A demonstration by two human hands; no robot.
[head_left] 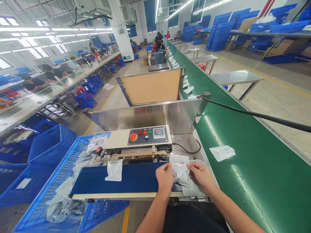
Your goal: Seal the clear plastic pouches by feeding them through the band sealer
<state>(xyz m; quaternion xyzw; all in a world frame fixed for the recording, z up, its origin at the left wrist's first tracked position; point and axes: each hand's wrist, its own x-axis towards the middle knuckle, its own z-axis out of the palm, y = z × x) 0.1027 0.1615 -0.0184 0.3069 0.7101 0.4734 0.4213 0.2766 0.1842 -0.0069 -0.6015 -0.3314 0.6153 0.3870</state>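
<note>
Between my two hands a white plastic pouch (180, 170) is held up by its sides, at the right end of a band sealing machine (116, 139). My left hand (165, 178) pinches the pouch's left edge, and my right hand (199, 174) pinches its right edge. The pouch bulges in its lower part; what is inside cannot be made out. Another white pouch (114, 170) hangs from the sealer's band over the blue belt (138, 181), left of my hands.
A blue crate (31, 210) with several pouches stands left of the machine. On the right runs a green conveyor (245, 155) carrying a flat pouch (222, 152). A black cable (257, 114) crosses above it. Metal panels (145, 115) stand behind the sealer. Several people sit farther off.
</note>
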